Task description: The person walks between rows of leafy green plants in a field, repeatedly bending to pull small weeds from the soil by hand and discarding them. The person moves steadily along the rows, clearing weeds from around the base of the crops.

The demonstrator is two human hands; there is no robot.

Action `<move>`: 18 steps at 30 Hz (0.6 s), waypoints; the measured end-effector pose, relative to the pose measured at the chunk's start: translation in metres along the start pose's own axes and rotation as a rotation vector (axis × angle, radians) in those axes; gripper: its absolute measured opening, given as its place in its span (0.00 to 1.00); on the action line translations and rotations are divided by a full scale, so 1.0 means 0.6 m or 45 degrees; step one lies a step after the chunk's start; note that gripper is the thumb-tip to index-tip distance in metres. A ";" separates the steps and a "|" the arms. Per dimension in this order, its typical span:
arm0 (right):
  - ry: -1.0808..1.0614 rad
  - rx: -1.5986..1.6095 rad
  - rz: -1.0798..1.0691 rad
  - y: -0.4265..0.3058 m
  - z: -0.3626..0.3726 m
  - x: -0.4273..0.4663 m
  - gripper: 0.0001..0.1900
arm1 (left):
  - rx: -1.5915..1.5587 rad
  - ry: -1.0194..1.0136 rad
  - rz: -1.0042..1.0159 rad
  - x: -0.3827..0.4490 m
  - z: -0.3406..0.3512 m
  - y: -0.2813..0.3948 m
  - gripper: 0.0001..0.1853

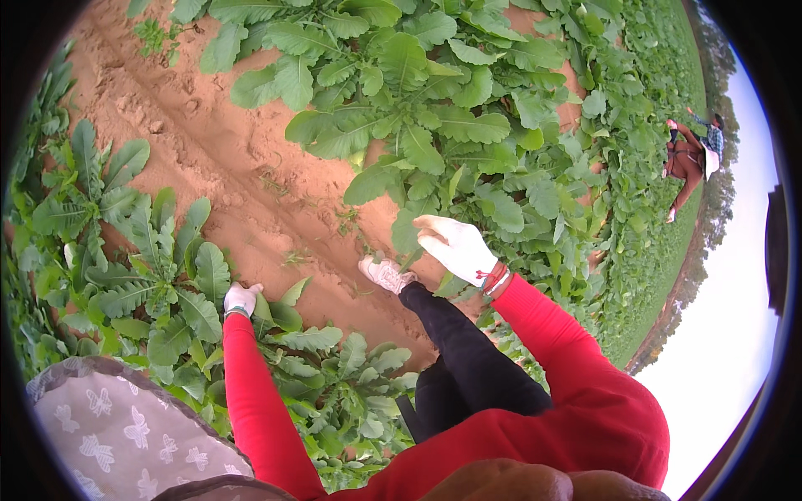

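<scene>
My left hand (243, 299), in a white glove, reaches down at the edge of a broad-leaved green plant (166, 285). Its thumb sticks out over bare soil, while leaves and the wrist hide the other fingers, so I cannot tell whether it grips anything. My right hand (456, 247), also in a white glove, is raised above a pale laced shoe (387, 274). Its fingers are bent with a gap between them, and nothing shows in them. Lobed leaves (410, 228) lie just beyond its fingertips. Red cords and a pale band circle the right wrist.
A strip of reddish sandy soil (250, 194) runs diagonally between rows of leafy plants (401, 106). A small weed (153, 37) grows at the upper left. Farther right, a person in brown with a pale hat (688, 156) bends over the crop, with another person (714, 134) behind.
</scene>
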State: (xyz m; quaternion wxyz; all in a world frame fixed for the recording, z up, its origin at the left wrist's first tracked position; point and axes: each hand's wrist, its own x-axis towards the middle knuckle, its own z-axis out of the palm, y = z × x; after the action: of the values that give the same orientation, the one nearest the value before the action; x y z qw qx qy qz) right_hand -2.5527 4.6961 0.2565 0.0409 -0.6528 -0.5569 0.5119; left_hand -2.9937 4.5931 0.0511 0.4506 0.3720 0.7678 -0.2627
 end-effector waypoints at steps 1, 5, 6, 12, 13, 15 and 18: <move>-0.030 -0.050 -0.002 -0.002 0.000 -0.006 0.17 | -0.019 0.005 0.000 0.001 0.002 -0.001 0.35; -0.075 -0.040 0.085 -0.021 -0.002 -0.022 0.17 | -0.064 -0.043 -0.001 0.006 0.004 -0.005 0.33; -0.077 -0.047 0.091 -0.026 -0.005 -0.024 0.17 | -0.078 -0.060 0.018 0.005 0.003 -0.005 0.34; -0.072 -0.136 0.070 -0.067 -0.028 -0.017 0.17 | -0.003 -0.056 -0.032 -0.008 -0.009 0.009 0.36; -0.065 -0.143 0.049 -0.076 -0.033 -0.010 0.17 | 0.012 -0.054 -0.053 -0.011 -0.012 0.012 0.36; -0.060 -0.137 0.065 -0.099 -0.039 0.004 0.17 | 0.013 -0.107 -0.052 -0.014 -0.016 0.016 0.36; 0.027 -0.119 -0.064 -0.141 -0.052 0.063 0.16 | 0.063 -0.139 -0.070 -0.013 -0.018 0.018 0.36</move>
State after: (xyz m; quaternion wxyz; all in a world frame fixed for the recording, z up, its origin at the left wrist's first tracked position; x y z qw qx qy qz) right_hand -2.5936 4.7731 0.3002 0.0293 -0.6453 -0.5959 0.4771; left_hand -2.9878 4.6046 0.0621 0.4751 0.3471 0.7452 -0.3138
